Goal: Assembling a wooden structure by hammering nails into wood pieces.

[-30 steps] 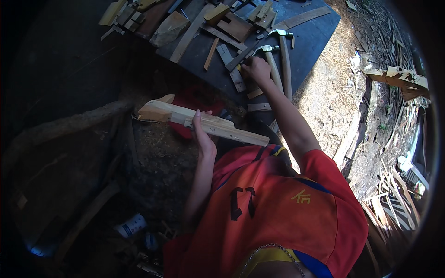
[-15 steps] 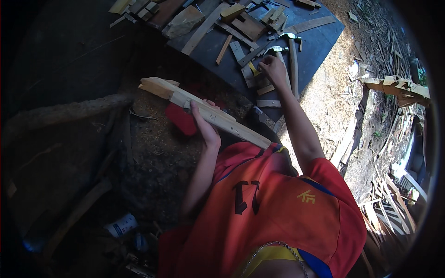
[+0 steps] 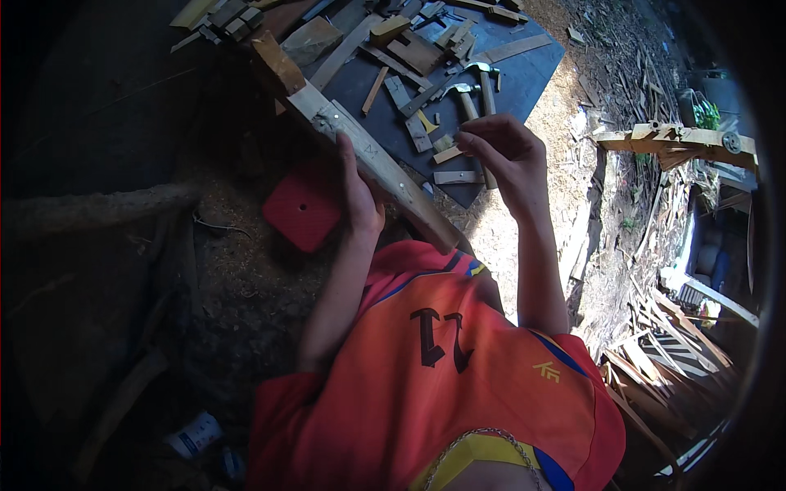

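My left hand (image 3: 360, 196) is closed round a long pale wooden beam (image 3: 385, 168), its thumb along the near side. The beam slants from the far left down to my waist, with a browner block (image 3: 277, 64) at its far end and small shiny spots like nail heads on its face. Over the table's near right corner is my right hand (image 3: 516, 159), thumb and fingertips pinched together; whatever they hold is too small to make out. Close beyond it lie two hammers, one with a wooden handle (image 3: 468, 105), the other (image 3: 488, 98) beside it.
A dark table (image 3: 524, 74) carries several wood offcuts, strips and a small yellow piece (image 3: 427, 123). Below the beam stands a red stool (image 3: 299, 214) with a hole in its top. To the right are a wooden frame piece (image 3: 655, 141) and a heap of wood scraps (image 3: 655, 360).
My right hand has drawn back from beside the hammers toward me, fingers still pinched. The beam in my left hand has tilted more steeply, its far end rising toward the table.
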`<state>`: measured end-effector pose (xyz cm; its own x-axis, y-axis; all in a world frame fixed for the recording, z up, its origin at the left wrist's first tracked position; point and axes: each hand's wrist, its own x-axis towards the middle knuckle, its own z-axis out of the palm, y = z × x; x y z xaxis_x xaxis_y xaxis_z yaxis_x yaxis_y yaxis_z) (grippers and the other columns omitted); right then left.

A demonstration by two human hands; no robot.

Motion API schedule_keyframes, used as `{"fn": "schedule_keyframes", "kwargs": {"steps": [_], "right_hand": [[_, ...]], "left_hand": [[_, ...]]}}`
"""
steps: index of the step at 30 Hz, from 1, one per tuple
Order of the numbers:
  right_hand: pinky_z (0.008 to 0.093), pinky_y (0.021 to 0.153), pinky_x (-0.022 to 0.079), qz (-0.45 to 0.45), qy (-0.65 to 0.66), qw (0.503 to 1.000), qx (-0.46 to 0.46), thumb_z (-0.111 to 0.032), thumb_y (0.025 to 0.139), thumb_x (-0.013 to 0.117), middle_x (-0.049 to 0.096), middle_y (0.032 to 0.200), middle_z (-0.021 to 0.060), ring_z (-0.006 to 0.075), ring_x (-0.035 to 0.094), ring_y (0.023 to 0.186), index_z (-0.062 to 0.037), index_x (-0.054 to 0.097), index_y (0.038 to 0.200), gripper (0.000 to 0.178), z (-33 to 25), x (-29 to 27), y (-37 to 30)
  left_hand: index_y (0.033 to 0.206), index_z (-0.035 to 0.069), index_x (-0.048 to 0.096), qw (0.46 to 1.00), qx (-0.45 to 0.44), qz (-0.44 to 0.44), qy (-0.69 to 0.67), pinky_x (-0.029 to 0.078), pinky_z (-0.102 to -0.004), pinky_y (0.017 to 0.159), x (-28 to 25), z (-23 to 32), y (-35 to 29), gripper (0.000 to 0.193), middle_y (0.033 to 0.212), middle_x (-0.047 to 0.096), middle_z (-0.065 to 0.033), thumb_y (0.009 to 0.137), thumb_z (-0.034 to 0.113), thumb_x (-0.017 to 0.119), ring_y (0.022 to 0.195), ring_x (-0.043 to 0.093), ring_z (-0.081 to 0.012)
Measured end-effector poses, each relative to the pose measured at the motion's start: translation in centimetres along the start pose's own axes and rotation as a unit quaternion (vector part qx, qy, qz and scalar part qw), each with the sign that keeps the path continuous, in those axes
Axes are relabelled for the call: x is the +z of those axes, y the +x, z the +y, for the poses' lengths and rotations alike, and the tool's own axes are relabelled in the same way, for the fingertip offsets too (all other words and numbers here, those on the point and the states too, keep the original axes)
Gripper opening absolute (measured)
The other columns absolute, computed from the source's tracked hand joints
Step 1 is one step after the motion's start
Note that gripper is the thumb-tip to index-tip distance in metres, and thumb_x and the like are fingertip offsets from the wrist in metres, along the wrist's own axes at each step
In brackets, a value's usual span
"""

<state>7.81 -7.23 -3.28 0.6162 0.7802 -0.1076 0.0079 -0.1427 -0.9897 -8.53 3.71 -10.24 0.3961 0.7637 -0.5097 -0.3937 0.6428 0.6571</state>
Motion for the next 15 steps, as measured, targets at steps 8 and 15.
{"fn": "schedule_keyframes", "kwargs": {"steps": [8,15], "right_hand": [[0.0289,0.089,0.059,-0.04,-0.022,0.997,-0.067,-0.005,0.091,0.079,0.078,0.103,0.0086,0.0147,0.075,0.098,0.0,0.074,0.107,0.017,-1.6,5.9,-4.6],[0.0306,0.085,0.059,0.007,-0.099,0.969,-0.225,0.006,0.083,0.08,0.078,0.103,0.0102,0.0207,0.076,0.097,-0.0019,0.074,0.103,0.023,-1.9,6.7,-5.5]], "left_hand": [[0.158,0.009,0.034,0.982,0.087,-0.169,0.021,0.05,-0.0426,0.11,1.4,3.5,-0.9,0.057,0.151,0.049,-0.0132,0.113,0.041,0.046,0.137,0.053,-0.0245],[0.154,0.009,0.034,0.965,0.137,-0.218,0.05,0.064,-0.0461,0.091,0.8,4.4,-0.7,0.055,0.14,0.054,-0.0172,0.11,0.034,0.056,0.114,0.067,-0.0282]]}}
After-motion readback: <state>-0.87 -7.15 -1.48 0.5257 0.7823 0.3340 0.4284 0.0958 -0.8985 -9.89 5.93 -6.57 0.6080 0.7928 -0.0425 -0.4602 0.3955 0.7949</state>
